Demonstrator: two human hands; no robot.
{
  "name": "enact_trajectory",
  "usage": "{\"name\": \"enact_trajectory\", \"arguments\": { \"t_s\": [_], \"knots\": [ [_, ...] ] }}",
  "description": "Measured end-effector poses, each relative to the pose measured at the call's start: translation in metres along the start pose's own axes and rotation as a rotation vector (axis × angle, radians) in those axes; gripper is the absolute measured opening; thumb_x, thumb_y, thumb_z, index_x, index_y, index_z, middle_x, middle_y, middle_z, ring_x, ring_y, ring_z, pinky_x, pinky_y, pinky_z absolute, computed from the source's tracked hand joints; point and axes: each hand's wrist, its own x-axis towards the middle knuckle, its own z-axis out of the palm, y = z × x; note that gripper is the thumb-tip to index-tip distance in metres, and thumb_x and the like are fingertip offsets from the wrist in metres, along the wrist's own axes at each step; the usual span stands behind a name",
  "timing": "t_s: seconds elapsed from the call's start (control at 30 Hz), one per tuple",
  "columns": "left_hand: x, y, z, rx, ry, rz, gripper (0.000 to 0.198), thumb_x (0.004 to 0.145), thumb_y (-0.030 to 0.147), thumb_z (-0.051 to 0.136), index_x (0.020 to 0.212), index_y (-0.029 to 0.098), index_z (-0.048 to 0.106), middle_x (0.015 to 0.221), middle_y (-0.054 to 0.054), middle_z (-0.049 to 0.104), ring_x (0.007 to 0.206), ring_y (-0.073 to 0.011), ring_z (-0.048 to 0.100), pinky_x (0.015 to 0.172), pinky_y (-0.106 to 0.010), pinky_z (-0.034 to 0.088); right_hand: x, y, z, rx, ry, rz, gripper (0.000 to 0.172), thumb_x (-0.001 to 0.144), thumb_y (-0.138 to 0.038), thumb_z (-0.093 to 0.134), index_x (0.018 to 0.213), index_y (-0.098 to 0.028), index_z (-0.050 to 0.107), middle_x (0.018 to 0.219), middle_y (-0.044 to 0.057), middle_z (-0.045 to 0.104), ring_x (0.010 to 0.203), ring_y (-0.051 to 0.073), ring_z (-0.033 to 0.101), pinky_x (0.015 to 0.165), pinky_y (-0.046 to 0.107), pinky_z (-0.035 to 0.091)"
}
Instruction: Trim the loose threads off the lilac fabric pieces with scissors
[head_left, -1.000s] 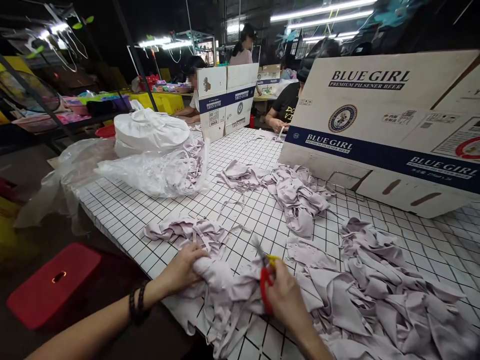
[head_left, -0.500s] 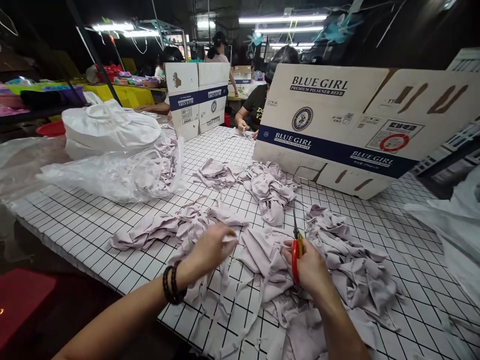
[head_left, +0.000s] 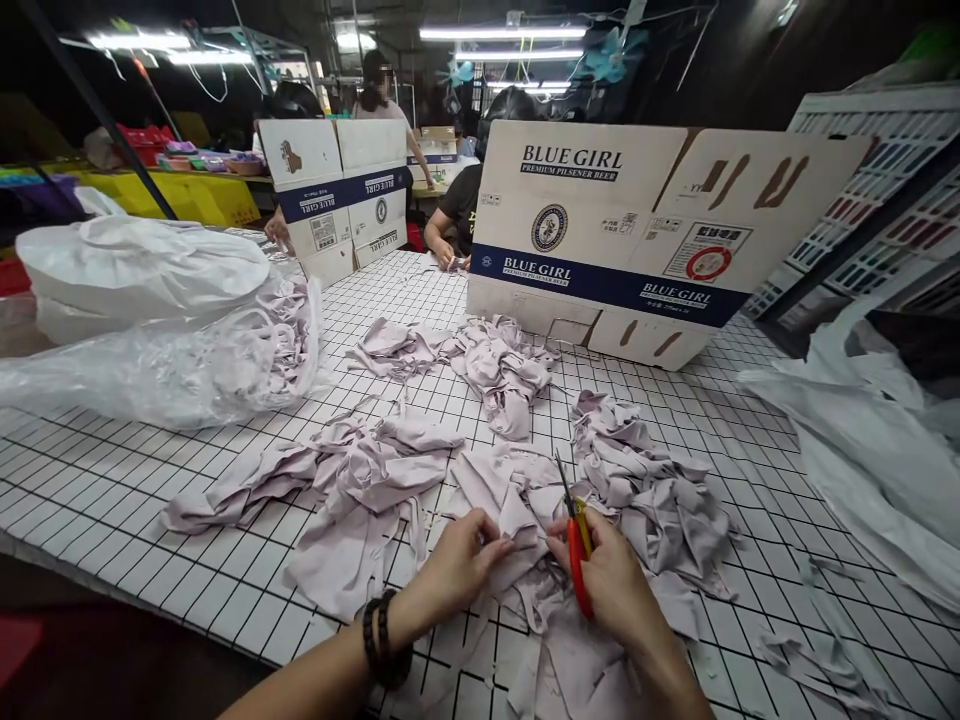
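Observation:
My right hand (head_left: 611, 580) is closed round small scissors (head_left: 576, 540) with a red and yellow handle, blades pointing up and away. My left hand (head_left: 461, 565), with a dark bead bracelet on the wrist, pinches a pale lilac fabric piece (head_left: 510, 505) just left of the scissors. Both hands rest over a heap of the same lilac cloth at the near edge of the white grid-patterned table (head_left: 135, 490). More lilac pieces lie in a pile (head_left: 360, 480) to the left, and a crumpled pile (head_left: 649, 490) sits to the right.
A flattened Blue Girl beer carton (head_left: 622, 240) stands upright across the table, a second carton (head_left: 337, 195) further back left. A clear plastic bag with lilac cloth (head_left: 187, 360) lies at left. White plastic sheeting (head_left: 862, 430) lies at right. Other people work behind the cartons.
The view has swung right. My left hand let go of the cloth it had laid on the left pile and came in to pinch a piece beside the scissors.

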Motion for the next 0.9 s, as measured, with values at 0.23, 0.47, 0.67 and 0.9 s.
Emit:
{"name": "enact_trajectory", "arguments": {
  "t_s": [0.23, 0.47, 0.67, 0.9],
  "knots": [
    [-0.034, 0.035, -0.016, -0.764, -0.290, -0.315, 0.049, 0.065, 0.053, 0.079, 0.083, 0.010, 0.064, 0.065, -0.001, 0.063, 0.044, -0.0043, 0.042, 0.045, -0.019, 0.039, -0.011, -0.004, 0.041, 0.367, -0.081, -0.119, 0.031, 0.074, -0.037, 0.074, 0.094, -0.021, 0.058, 0.078, 0.000, 0.062, 0.053, 0.012, 0.052, 0.049, 0.024, 0.045],
    [-0.055, 0.061, -0.035, -0.627, -0.202, -0.142, 0.044, 0.077, 0.052, 0.071, 0.092, 0.010, 0.074, 0.071, -0.004, 0.065, 0.056, -0.0090, 0.054, 0.058, -0.022, 0.046, -0.006, -0.021, 0.048, 0.499, -0.001, -0.234, 0.029, 0.079, -0.038, 0.069, 0.075, -0.022, 0.046, 0.087, 0.003, 0.062, 0.059, 0.012, 0.052, 0.053, 0.025, 0.044],
    [-0.068, 0.067, -0.047, -0.115, 0.015, 0.222, 0.035, 0.090, 0.045, 0.057, 0.084, 0.019, 0.078, 0.090, -0.008, 0.058, 0.077, -0.0166, 0.055, 0.073, -0.029, 0.048, -0.014, -0.039, 0.043, 0.602, -0.111, -0.353, 0.023, 0.085, -0.029, 0.064, 0.076, -0.023, 0.044, 0.082, 0.000, 0.053, 0.072, 0.015, 0.051, 0.062, 0.025, 0.043],
    [-0.062, 0.068, -0.053, -0.129, 0.000, 0.471, 0.025, 0.091, 0.036, 0.060, 0.084, 0.023, 0.080, 0.124, -0.010, 0.063, 0.089, -0.0190, 0.062, 0.085, -0.032, 0.048, -0.026, -0.047, 0.026, 0.622, -0.336, -0.277, 0.018, 0.086, -0.022, 0.062, 0.082, -0.024, 0.045, 0.083, -0.003, 0.048, 0.071, 0.012, 0.046, 0.063, 0.022, 0.041]
  ]
}}
